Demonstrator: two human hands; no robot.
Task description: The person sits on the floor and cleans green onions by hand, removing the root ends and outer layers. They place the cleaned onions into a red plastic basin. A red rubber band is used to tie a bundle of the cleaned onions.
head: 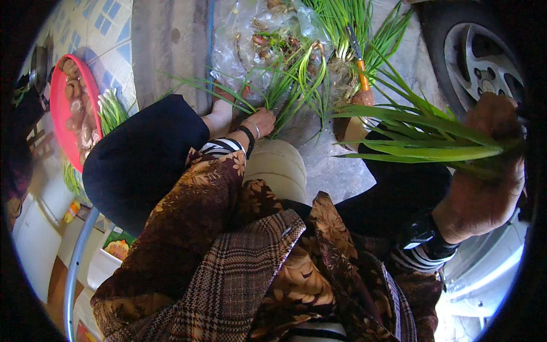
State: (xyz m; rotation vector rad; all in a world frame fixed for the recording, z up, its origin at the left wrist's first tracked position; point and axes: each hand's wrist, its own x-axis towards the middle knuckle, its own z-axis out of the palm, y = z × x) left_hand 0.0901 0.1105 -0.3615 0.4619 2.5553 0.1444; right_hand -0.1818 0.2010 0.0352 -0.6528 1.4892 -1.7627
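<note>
My left hand (258, 122), with a bracelet and a dark band at the wrist, is low between my knees, its fingers closed on long thin green leaves (292, 92). My right hand (478, 192) is raised at the right, close to the camera, gripping a bunch of broad green leaves (427, 141) that point left. A knife with an orange handle (362, 75) lies over the roots of a bundle of scallions (342, 25). Left of that bundle, a clear plastic sheet or bag (230, 51) bears leafy scraps and brown peelings (267, 42).
A pink-red basin (60, 128) of brown, knobbly produce (77, 107) stands at the left, beside more scallions (112, 111). A car wheel (478, 64) borders the right side. Below my left hand is a rounded cream-coloured object (277, 166). A grey metal tube (79, 265) curves at lower left.
</note>
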